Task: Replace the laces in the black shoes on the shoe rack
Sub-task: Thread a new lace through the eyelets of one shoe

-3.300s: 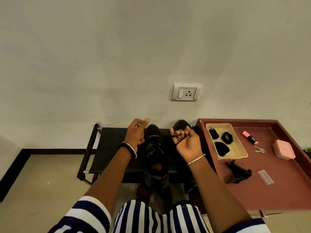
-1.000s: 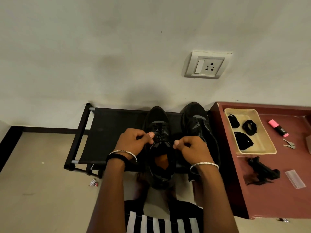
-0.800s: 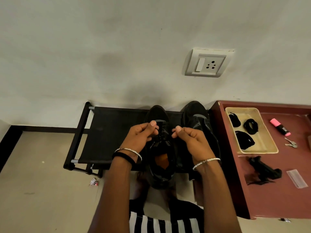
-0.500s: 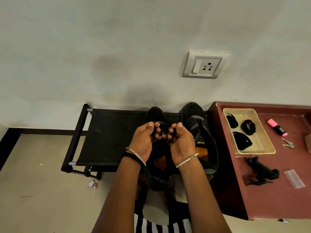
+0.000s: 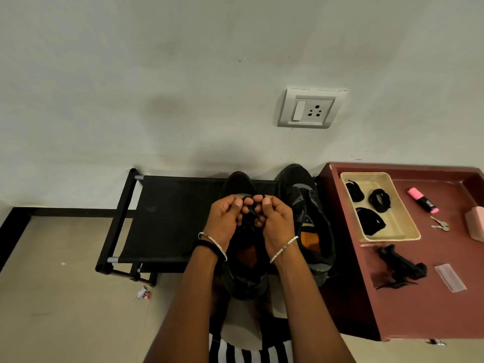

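Two black shoes are recorded on the shoe rack (image 5: 167,218), toes toward the wall behind it. The inner shoe (image 5: 245,279) is placed right of the rack's middle, its heel overhanging the rack's front edge. The end shoe (image 5: 309,205) is set at the rack's right end, just beside the inner shoe, and an orange insole is seen inside it.

Both hands are held together above the inner shoe, fingertips nearly touching. The left hand (image 5: 225,221) is curled, thumb and fingers pinched on a black lace (image 5: 250,210). The right hand (image 5: 277,221) is curled likewise and pinched on the same lace. The threading through the eyelets is hidden by the fingers and cannot be told. A silver bracelet and a black band are worn on the left wrist, a silver bracelet on the right.

Just right of the rack a maroon table (image 5: 419,315) is noted. On it, nearest the rack, a cream tray (image 5: 392,226) is set, and three black lace bundles (image 5: 379,200) are held in it. Farther from the rack a pink highlighter (image 5: 423,200), keys (image 5: 440,226) and a pink box (image 5: 475,224) are logged. A black object (image 5: 400,265) and a clear plastic strip (image 5: 450,277) are laid toward the table's front. A wall socket (image 5: 311,108) is mounted above the rack's right end. A small wrapper (image 5: 143,294) is seen on the floor before the rack's left legs.
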